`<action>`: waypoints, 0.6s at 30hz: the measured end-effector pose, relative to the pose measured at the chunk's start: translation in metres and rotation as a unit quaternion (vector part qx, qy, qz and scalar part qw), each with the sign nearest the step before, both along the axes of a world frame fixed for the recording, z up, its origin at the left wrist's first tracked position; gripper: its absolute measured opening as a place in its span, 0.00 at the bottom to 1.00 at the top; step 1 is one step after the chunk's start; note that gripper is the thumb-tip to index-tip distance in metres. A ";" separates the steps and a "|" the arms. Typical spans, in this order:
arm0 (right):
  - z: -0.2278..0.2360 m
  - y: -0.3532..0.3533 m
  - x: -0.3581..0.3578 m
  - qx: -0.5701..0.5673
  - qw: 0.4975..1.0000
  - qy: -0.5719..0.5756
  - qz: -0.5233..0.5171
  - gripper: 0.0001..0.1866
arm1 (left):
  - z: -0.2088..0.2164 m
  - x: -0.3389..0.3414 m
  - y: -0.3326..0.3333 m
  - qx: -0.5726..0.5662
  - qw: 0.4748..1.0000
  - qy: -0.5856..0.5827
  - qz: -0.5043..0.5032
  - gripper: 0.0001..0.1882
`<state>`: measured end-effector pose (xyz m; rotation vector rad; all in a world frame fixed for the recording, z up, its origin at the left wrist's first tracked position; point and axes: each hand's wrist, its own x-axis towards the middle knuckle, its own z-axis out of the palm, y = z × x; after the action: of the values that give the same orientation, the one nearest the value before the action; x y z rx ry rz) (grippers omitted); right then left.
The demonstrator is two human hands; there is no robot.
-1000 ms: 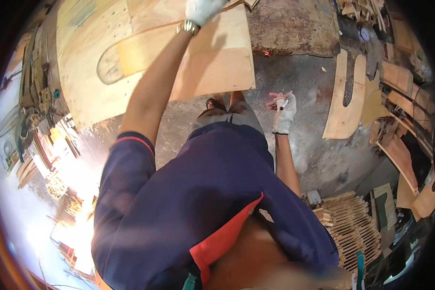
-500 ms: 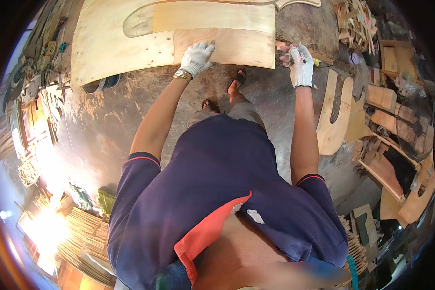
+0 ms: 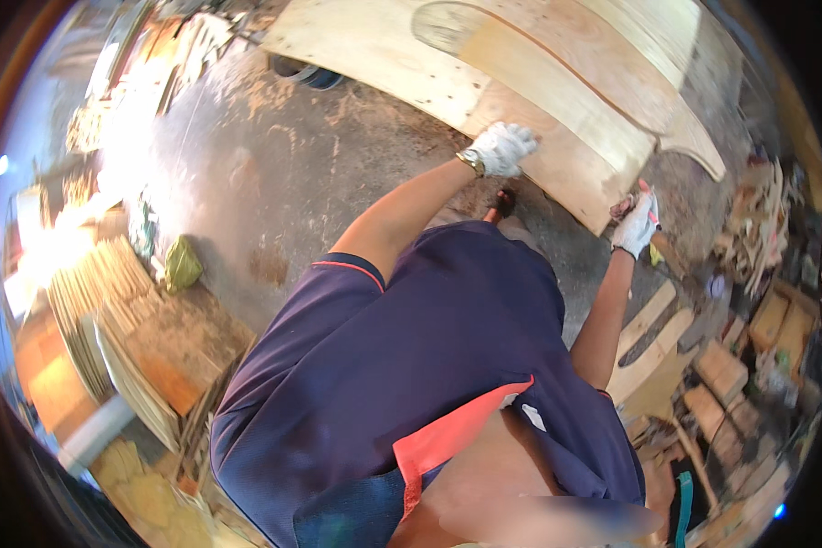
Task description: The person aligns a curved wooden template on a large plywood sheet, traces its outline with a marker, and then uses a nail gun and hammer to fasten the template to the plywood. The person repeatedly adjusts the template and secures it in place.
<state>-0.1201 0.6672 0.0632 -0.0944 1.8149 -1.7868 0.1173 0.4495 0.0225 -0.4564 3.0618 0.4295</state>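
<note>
My dark blue shirt (image 3: 411, 320) is closest to me, its orange-red collar (image 3: 447, 420) turned outward. Just past its hem, one of my feet, in a dark sandal (image 3: 502, 201), shows on the grey floor (image 3: 237, 183). Ahead, my left hand (image 3: 502, 150), in a white knit glove with a gold-toned watch (image 3: 471, 163) at the wrist, is loosely open at the near edge of the plywood board (image 3: 571, 173), its fingers slightly bent and pointing to the right. My right hand (image 3: 637, 222), also gloved but with bare fingertips, is just beside the board's near right corner; it shows too small for me to tell whether it grips anything. The pale board lies in front of me, slanting from upper left to lower right. Farther over it, a curved wooden piece (image 3: 692, 139) juts its narrow end past the board's right end. Off to my right, a slotted wooden piece (image 3: 648, 352) lies on the floor, with wood scraps (image 3: 758, 219) heaped farther out. To my left are a green bag (image 3: 183, 265) and stacked slats (image 3: 100, 292).
</note>
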 end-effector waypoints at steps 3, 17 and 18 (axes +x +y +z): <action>-0.027 -0.016 -0.009 0.101 0.943 0.297 0.106 0.20 | 0.002 0.001 0.000 -0.009 1.000 0.002 0.010 0.29; -0.092 -0.004 -0.037 0.288 0.820 0.473 0.144 0.19 | -0.004 0.002 -0.006 -0.042 0.997 0.004 -0.065 0.38; -0.085 -0.006 -0.035 0.307 0.817 0.463 0.152 0.19 | -0.004 0.002 -0.007 -0.044 0.997 0.008 -0.068 0.39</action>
<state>-0.1554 0.6614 -0.0213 -1.0856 2.7419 -0.8532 0.1191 0.4425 0.0184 -0.2456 3.1110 0.2951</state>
